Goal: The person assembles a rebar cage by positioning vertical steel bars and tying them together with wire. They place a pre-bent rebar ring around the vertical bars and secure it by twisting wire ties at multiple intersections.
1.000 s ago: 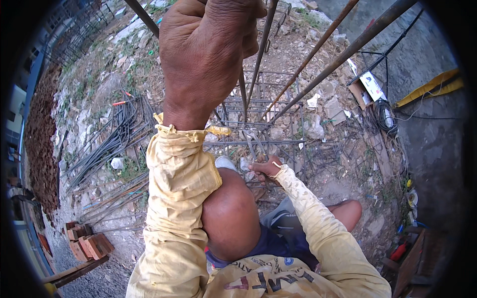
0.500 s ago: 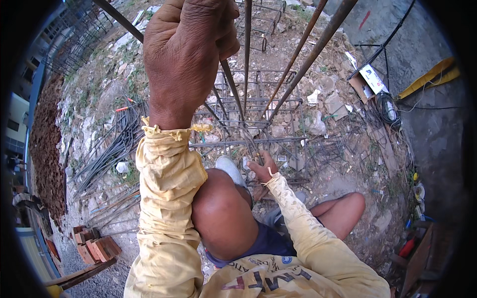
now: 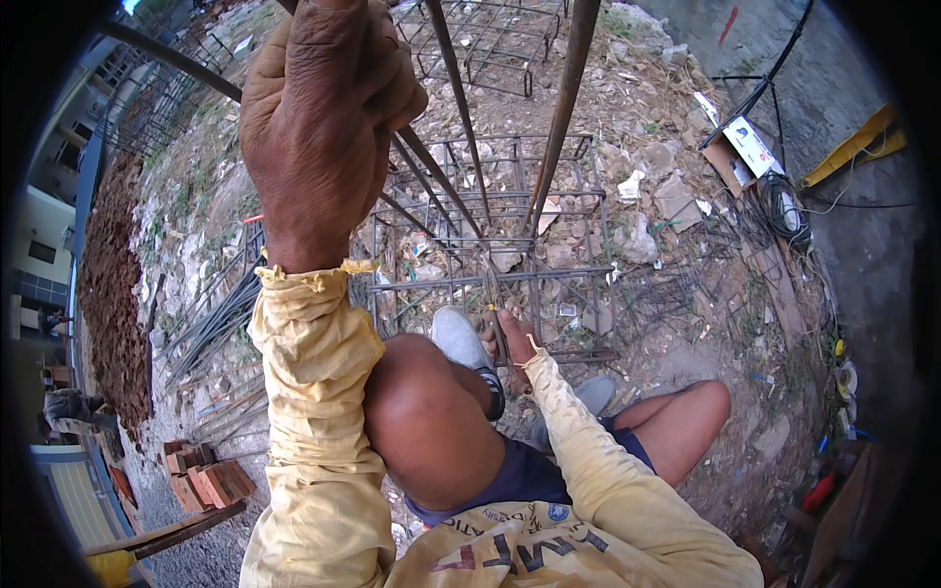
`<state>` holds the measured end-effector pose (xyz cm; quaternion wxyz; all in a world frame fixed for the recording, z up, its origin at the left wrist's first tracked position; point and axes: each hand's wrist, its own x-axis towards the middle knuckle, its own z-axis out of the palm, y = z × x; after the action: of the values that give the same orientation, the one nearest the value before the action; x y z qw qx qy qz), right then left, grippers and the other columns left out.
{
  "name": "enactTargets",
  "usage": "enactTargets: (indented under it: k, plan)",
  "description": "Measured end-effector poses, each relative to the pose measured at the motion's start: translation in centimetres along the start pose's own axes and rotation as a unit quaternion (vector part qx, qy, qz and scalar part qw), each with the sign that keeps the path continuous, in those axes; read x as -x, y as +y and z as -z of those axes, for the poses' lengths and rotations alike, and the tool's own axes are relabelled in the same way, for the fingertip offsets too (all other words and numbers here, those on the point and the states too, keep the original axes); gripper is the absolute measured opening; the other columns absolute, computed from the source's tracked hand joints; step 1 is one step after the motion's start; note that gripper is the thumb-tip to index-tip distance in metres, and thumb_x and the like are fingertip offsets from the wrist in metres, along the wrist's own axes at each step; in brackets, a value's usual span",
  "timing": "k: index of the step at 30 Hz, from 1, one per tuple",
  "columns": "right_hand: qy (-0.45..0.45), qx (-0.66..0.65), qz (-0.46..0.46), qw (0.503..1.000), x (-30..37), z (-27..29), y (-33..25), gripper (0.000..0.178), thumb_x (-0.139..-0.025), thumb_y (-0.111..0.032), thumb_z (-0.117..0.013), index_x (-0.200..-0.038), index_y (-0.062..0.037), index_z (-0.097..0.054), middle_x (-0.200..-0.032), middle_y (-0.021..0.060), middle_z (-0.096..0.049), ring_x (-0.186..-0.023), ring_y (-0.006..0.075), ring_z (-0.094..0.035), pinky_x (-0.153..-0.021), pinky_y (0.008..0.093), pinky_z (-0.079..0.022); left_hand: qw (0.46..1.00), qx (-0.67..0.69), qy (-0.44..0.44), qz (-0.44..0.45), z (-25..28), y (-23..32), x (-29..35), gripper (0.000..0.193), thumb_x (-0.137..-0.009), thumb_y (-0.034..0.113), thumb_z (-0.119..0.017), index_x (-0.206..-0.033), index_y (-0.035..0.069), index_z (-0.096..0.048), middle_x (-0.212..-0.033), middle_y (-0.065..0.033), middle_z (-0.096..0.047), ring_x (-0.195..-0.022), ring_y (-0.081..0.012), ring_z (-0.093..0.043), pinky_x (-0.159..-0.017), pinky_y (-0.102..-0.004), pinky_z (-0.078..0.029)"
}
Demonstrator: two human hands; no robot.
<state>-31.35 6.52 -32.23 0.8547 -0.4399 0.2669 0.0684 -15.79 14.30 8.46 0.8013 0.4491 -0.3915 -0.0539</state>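
My left hand (image 3: 319, 147), large and near at the top, is closed around a long steel reinforcing bar (image 3: 441, 176). That bar slants down to a flat steel cage (image 3: 578, 196) of tied bars and square stirrups on the ground. Other upright bars (image 3: 564, 108) rise beside it. My right hand (image 3: 515, 341), low in the middle, is closed on the handles of pincers (image 3: 491, 284). The pincers' head points at the joint where the bars meet a crossbar; its jaws are too small to make out. My knees and grey shoes are close around this spot.
A bundle of dark rods (image 3: 221, 304) and stacked red bricks (image 3: 206, 475) lie at left. More cages (image 3: 490, 49) are at the far side. Rubble covers the ground. A cardboard box (image 3: 735, 157) and coiled cable (image 3: 781, 211) are at right. Another person (image 3: 74, 407) bends at far left.
My left hand has shifted left, and the bars' upper ends lean further left. My right hand has turned a little and sits slightly lower, still with the pincers. The view has shifted slightly.
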Motion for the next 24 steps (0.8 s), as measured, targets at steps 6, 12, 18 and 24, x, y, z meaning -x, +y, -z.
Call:
enactTargets:
  k: [6, 12, 18, 24]
  plan:
    - [0.137, 0.280, 0.097, 0.945, -0.8, -0.7, 0.9, 0.055, -0.099, -0.054, -0.035, -0.096, -0.0043, -0.058, -0.069, 0.0066, -0.060, -0.060, 0.0142, -0.058, -0.056, 0.0303, -0.047, 1.000, -0.015, -0.019, -0.005, 0.1, -0.2, 0.0, 0.038, -0.101, 0.040, -0.048, -0.082, 0.007, -0.053, -0.062, 0.0049, -0.032, -0.054, -0.0086, -0.029, -0.053, -0.0270, -0.030]
    - [0.029, -0.080, -0.129, 0.988, 0.1, -2.3, -0.8, 0.054, -0.096, -0.059, -0.031, -0.081, -0.0121, -0.052, -0.055, 0.0027, -0.045, -0.041, 0.0158, -0.042, -0.038, 0.0344, -0.034, 0.999, -0.007, -0.041, 0.002, -0.4, -0.5, -0.2, 0.041, -0.101, 0.042, -0.045, -0.081, 0.007, -0.053, -0.062, 0.0050, -0.032, -0.054, -0.0084, -0.028, -0.053, -0.0264, -0.029]
    - [-0.284, -0.328, -0.224, 0.873, 1.1, -0.5, -2.8, 0.049, -0.096, -0.060, -0.036, -0.091, -0.0147, -0.055, -0.057, -0.0063, -0.043, -0.040, 0.0081, -0.036, -0.040, 0.0269, -0.033, 0.999, -0.033, -0.040, 0.013, -1.1, -0.6, -0.4, 0.043, -0.101, 0.044, -0.045, -0.079, 0.007, -0.051, -0.062, 0.0048, -0.031, -0.054, -0.0086, -0.027, -0.053, -0.0260, -0.029]
    - [-0.142, -0.163, -0.076, 0.973, 2.4, -1.6, -1.9, 0.043, -0.088, -0.044, -0.066, -0.110, -0.0100, -0.053, -0.059, -0.0021, -0.048, -0.041, 0.0104, -0.046, -0.041, 0.0303, -0.042, 0.998, -0.047, -0.021, 0.023, -2.8, -1.1, -0.3, 0.043, -0.101, 0.045, -0.043, -0.079, 0.008, -0.050, -0.061, 0.0046, -0.028, -0.054, -0.0084, -0.025, -0.053, -0.0259, -0.027]
